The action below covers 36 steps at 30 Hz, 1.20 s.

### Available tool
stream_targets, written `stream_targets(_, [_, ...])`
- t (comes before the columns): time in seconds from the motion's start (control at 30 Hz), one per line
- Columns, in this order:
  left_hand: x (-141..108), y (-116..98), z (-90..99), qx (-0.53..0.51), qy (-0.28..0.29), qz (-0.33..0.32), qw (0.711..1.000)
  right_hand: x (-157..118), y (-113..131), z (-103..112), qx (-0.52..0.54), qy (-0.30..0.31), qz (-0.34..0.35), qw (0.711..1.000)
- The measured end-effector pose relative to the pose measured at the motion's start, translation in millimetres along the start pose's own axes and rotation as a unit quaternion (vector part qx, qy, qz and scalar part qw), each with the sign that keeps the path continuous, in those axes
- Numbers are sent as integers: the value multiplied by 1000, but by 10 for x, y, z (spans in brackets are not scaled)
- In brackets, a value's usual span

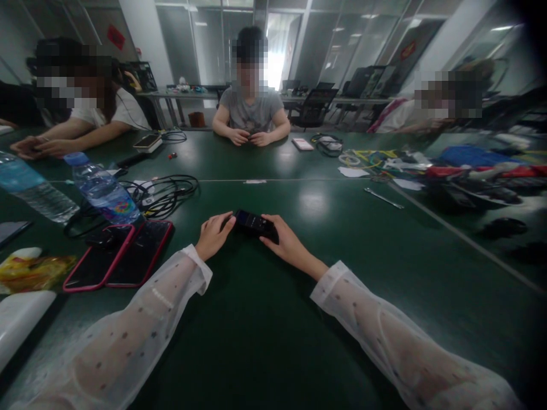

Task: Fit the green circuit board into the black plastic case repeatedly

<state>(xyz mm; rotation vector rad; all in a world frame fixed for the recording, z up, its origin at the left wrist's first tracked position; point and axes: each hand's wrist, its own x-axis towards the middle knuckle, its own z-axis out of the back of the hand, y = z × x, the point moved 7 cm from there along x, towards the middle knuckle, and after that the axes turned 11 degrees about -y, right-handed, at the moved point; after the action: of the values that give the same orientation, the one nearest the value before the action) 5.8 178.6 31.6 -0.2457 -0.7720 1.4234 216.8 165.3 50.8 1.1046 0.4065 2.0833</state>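
Observation:
A small black handheld device with a lit screen is held low over the green table, tilted slightly down to the right. My right hand grips its right end, thumb on the near side and fingers along the far side. At the other end, my left hand is closed, with thumb and fingertips against the device's left edge. What the fingers cover underneath is hidden. Nearest to my left forearm, two phones in red cases lie side by side, with a small black object on the left one.
Two water bottles and coiled black cables are at the left, near a yellow wrapper. A wrench lies ahead right, before tangled wires. Across the table sits a person in grey; others sit at both sides.

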Motion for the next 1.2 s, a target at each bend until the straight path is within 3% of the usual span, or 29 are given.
stream_targets(0.3, [17,-51,-16,-131,19,16,991,13,55,-2,83,31,-21,996])
stream_targets(0.5, [7,3,-63,-239,31,28,970,20,-62,-8,149,41,-111,982])
stream_targets(0.63, [-7,22,-82,-264,51,42,962,11,-150,-29,194,50,-180,963])
stream_targets(0.83, [7,47,-104,-293,48,40,954,8,-199,-31,217,57,-227,948])
stream_targets(1.0, [-5,30,-102,-306,62,46,949,15,-203,-23,236,56,-234,941])
stream_targets(1.2, [-2,-45,-81,-346,74,49,934,30,-181,-15,205,51,-195,958])
